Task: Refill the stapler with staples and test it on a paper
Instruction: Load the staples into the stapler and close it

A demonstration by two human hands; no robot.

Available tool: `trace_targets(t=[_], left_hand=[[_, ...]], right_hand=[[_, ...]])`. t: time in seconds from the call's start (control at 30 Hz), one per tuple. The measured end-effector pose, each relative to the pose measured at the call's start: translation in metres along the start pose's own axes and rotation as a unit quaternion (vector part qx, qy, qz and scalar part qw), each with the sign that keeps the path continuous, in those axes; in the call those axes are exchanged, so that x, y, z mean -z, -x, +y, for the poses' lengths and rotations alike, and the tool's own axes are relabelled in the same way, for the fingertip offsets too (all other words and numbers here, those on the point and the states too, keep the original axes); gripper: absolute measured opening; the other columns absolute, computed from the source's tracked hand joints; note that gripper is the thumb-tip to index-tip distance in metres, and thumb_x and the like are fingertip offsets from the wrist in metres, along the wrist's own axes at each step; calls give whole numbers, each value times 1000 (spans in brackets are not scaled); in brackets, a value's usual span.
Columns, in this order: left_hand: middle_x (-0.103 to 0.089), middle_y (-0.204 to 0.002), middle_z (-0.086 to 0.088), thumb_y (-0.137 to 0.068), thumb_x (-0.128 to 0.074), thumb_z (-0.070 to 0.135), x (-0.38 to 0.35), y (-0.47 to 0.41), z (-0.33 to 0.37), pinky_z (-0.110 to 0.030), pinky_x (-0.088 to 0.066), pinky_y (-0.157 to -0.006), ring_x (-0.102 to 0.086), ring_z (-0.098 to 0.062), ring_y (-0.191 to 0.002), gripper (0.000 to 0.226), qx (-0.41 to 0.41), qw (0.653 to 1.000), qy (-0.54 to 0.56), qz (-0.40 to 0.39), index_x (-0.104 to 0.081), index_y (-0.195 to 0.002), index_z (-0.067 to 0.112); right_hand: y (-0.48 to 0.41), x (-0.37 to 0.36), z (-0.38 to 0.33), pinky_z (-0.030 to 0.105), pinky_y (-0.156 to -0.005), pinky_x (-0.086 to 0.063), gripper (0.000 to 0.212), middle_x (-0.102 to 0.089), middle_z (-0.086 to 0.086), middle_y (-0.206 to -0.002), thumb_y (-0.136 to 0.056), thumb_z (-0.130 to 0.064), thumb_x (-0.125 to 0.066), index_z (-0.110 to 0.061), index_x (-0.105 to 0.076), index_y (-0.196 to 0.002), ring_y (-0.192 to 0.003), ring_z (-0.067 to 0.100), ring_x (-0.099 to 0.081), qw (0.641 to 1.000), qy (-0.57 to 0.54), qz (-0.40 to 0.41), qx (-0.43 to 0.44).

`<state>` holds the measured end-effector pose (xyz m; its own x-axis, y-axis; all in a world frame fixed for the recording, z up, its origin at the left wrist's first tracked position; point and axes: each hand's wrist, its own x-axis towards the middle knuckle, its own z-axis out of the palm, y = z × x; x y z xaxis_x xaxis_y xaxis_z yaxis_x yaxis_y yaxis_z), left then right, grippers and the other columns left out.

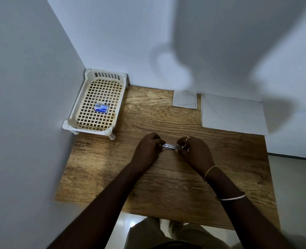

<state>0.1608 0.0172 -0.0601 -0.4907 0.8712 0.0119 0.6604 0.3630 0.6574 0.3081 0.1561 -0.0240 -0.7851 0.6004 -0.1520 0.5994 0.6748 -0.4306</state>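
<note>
Both our hands pinch the stapler [171,146]: left hand [148,148] one end, right hand [195,151] the other. Push too hard and staples might slip or jam.

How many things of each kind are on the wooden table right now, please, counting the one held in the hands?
Lattice tray: 1
Staple box, lying in the tray: 1
Paper sheets, a small one and a large one: 2
Stapler, held between left hand and right hand: 1
Total: 5
</note>
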Motion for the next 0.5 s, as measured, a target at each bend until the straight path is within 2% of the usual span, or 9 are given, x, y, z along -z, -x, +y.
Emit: trace_targets(t=[0.07, 0.17, 0.3, 0.5], left_hand=[[-67, -105, -1, -84, -80, 18, 0, 0, 1, -32, -52, -78, -63, -19, -97, 28, 0, 1000, -2, -2, -78, -112, 13], [-68, -105, -2, -84, -80, 17, 1, 0, 2, -35, -53, -79, -63, -19, -97, 27, -2, 1000, 2, -3, -78, -111, 13], [-68, -106, -1, -84, -80, 18, 1, 0, 1, -33, -53, -79, -63, -17, -98, 27, 3, 1000, 3, -5, -78, -111, 14], [-68, -102, 0, -84, -80, 18, 0, 0, -1, -29, -50, -76, -64, -17, -94, 24, 4, 1000, 1, -5, -79, -107, 16]], right_hand=[[1, -2, 3, 26, -73, -45, 26, -74, -4, -96, -82, -30, -79, -24, -75, -107, -87, 15, -67, 999, -31, 12, -13], [-1, -4, -2, 30, -77, -51, 26, -75, -2, -95, -81, -29, -79, -23, -75, -106, -88, 17, -68, 999, -42, 10, -9], [-6, -8, -13, 39, -75, -53, 18, -74, 2, -90, -82, -31, -76, -23, -77, -98, -88, 23, -67, 1000, 3, -4, 10], [-15, -12, -20, 36, -71, -51, 15, -73, 4, -84, -77, -36, -80, -22, -80, -84, -83, 27, -67, 999, 45, 1, 14]])
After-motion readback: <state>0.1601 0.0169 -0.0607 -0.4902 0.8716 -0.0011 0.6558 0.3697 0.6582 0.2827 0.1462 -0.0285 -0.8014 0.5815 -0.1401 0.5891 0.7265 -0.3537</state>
